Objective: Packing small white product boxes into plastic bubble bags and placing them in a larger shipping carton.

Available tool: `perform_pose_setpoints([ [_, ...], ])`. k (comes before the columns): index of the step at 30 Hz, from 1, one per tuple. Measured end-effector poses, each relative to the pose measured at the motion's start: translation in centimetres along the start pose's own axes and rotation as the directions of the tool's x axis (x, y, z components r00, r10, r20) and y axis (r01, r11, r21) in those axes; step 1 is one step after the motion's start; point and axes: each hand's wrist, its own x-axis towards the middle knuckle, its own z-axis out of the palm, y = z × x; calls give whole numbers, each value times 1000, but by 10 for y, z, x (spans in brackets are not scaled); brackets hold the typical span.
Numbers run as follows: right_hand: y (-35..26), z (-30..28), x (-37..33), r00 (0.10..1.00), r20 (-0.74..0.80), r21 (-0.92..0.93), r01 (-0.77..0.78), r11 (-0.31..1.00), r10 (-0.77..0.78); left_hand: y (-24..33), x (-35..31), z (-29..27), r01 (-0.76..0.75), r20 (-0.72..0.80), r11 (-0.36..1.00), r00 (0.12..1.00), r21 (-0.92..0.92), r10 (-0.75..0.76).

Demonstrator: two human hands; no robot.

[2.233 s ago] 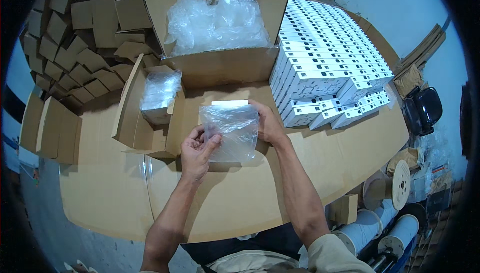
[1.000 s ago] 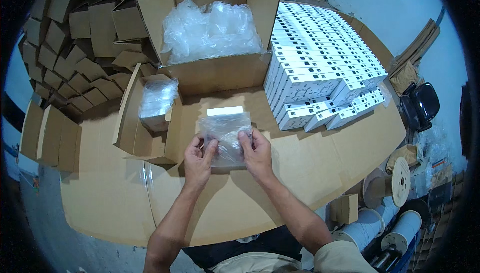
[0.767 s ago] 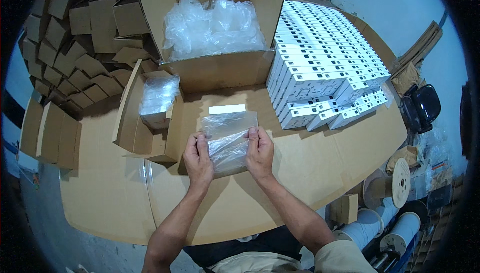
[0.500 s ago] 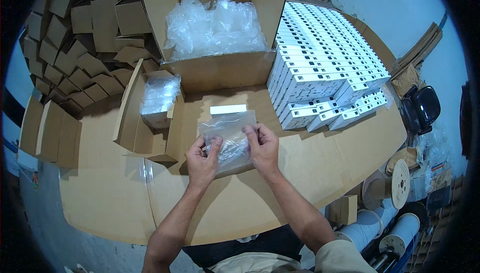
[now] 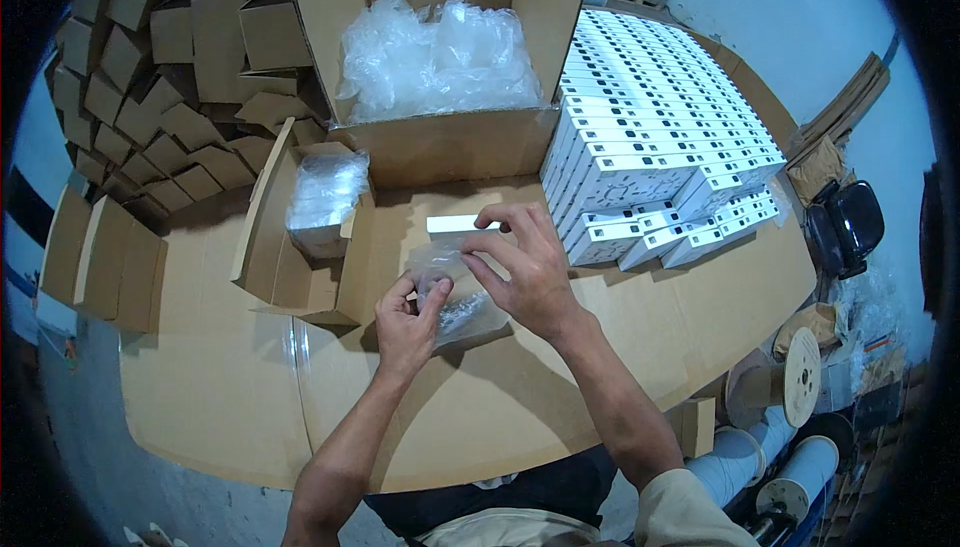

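Observation:
A clear plastic bag (image 5: pixel 465 315) with small shiny pieces inside hangs over the cardboard-covered table. My left hand (image 5: pixel 408 325) pinches its left side between thumb and fingers. Over the bag's upper right, my right hand (image 5: pixel 530 272) has its fingers bent and spread apart, with nothing visible gripped in them. Its fingertips overlap the right end of a slim white box (image 5: pixel 452 224) lying just beyond the bag; whether they touch it I cannot tell. To the left, a narrow open carton (image 5: pixel 352 282) contains a stack of clear plastic packets (image 5: pixel 328 192).
Behind stands a large open carton (image 5: pixel 450 147) full of clear plastic bags (image 5: pixel 435 57). Many white boxes (image 5: pixel 640 177) are stacked at the right. Brown cartons (image 5: pixel 215 47) pile up at the far left. Cable spools (image 5: pixel 800 372) stand below the table's right edge (image 5: pixel 735 342).
My right hand has let go of the bag's right edge and moved up toward the slim white box. The left hand still holds the bag, whose upper part now sags.

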Motion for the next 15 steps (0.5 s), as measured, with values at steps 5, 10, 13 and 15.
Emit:
perform_pose_setpoints([
  [5,-5,-2,2,998,53,114,15,993,-22,-13,5,-2,-17,-50,1000,999,20,18],
  [10,-10,-16,14,928,368,35,53,998,-62,-11,2,-5,-28,23,998,999,58,27],
  [13,-7,-24,17,850,525,17,41,999,-43,-3,1,-5,-5,59,1000,998,-15,6],
  [15,-10,-27,21,843,537,69,0,998,-37,-2,0,-4,-18,93,999,995,-46,22],
])
